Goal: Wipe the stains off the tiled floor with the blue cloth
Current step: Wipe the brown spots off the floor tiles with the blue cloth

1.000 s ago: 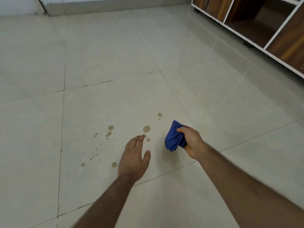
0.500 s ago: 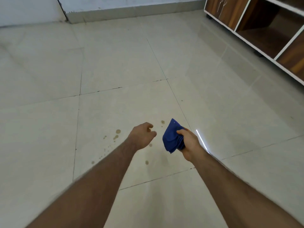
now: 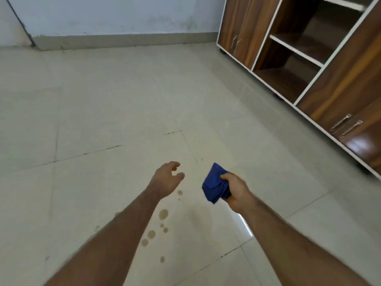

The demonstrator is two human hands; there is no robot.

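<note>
The right hand (image 3: pixel 235 189) is seen clamped around a bunched blue cloth (image 3: pixel 214 183), which is held up in the air, clear of the tiled floor (image 3: pixel 103 112). The left hand (image 3: pixel 167 179) is empty, its fingers loosely curled and apart, raised beside the cloth with a gap between them.

Nearest the viewer, between the two forearms, a scatter of brown stains (image 3: pixel 162 214) is spread over one tile. The string of drops runs roughly from near to far, from a small spot low in the view up to a spot just under the left wrist. A faint wider smear may lie to their right, though that cannot be told for certain.

From the cloth, the stains lie down and to the left, and back toward the body. The cloth hand is judged well placed, since only a lowering and a short pull inward would be called for. No wiping is judged done yet.

Farther off, a wooden cabinet (image 3: pixel 309 58) stands along the right, and a pale wall (image 3: pixel 115 15) closes the far side.
</note>
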